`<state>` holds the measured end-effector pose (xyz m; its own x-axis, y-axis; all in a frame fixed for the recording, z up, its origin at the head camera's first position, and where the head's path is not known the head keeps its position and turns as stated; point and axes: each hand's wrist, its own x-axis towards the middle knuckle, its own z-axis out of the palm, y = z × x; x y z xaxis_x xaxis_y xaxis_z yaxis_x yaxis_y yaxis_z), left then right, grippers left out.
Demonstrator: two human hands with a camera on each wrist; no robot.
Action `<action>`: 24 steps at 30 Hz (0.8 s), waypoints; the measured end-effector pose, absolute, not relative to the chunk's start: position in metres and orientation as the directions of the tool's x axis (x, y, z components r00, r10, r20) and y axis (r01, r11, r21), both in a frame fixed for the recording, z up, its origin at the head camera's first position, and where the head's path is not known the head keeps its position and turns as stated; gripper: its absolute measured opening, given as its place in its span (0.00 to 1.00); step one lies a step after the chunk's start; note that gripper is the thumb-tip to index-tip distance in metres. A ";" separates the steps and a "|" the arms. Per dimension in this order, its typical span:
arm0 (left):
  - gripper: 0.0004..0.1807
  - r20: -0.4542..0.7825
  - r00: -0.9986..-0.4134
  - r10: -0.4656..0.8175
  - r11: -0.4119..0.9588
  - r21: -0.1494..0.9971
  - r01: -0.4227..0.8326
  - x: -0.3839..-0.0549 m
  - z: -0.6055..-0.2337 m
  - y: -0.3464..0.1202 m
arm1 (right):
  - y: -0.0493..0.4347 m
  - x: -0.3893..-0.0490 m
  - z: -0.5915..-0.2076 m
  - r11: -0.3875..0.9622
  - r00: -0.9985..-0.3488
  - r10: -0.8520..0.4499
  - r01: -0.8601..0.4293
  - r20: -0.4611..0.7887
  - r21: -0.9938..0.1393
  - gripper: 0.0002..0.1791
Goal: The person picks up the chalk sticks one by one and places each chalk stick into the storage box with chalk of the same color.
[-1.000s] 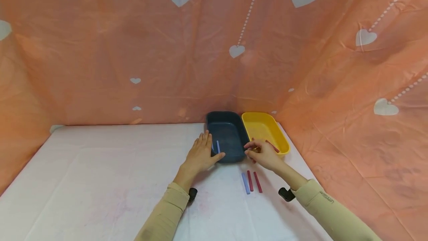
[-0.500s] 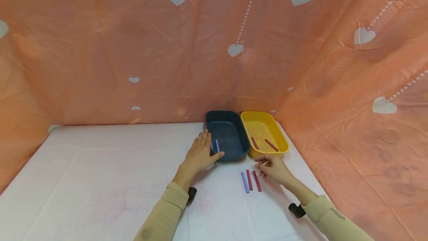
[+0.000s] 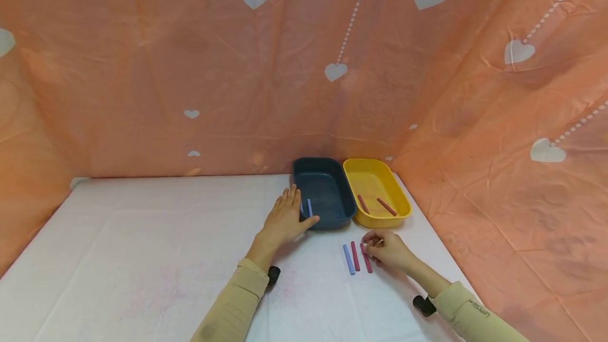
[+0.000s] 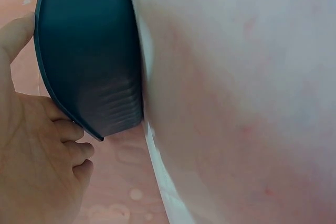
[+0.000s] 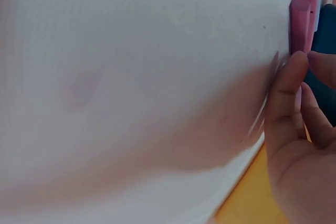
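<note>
My left hand [image 3: 284,220] rests on the near left corner of the dark blue tray [image 3: 328,186], fingers straight along its side and thumb over the near rim. In the left wrist view the fingertips touch the tray's rim [image 4: 46,80]. On the table, the thumb and fingertips of my right hand [image 3: 388,249] pinch the far end of the rightmost red chalk stick [image 3: 366,258]. Left of it lie another red chalk stick [image 3: 355,256] and a blue chalk stick [image 3: 349,259]. The right wrist view shows the pinched red chalk stick [image 5: 300,22] close up.
A yellow tray [image 3: 380,221] stands right beside the blue one, with two red chalk sticks inside. At least one blue chalk stick [image 3: 310,208] lies in the blue tray. An orange curtain [image 3: 142,94] hangs behind and at the sides of the white table [image 3: 119,257].
My right hand has drawn back from the yellow tray, toward me, down to the rightmost red chalk stick on the table. The left hand has stayed at the blue tray.
</note>
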<state>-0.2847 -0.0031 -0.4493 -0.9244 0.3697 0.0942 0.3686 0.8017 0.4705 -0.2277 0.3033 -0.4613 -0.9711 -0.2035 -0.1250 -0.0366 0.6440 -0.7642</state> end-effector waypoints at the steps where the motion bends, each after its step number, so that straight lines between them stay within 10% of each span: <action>1: 0.55 0.093 -0.925 0.369 0.801 0.472 0.367 -0.285 -0.449 -0.003 | 0.303 -0.228 -0.461 0.646 -0.971 -0.205 -0.038 -0.125 -0.763 0.11; 24: 0.55 0.099 -0.927 0.362 0.800 0.476 0.364 -0.284 -0.450 -0.003 | 0.299 -0.227 -0.459 0.674 -0.963 -0.250 -0.098 -0.102 -0.732 0.09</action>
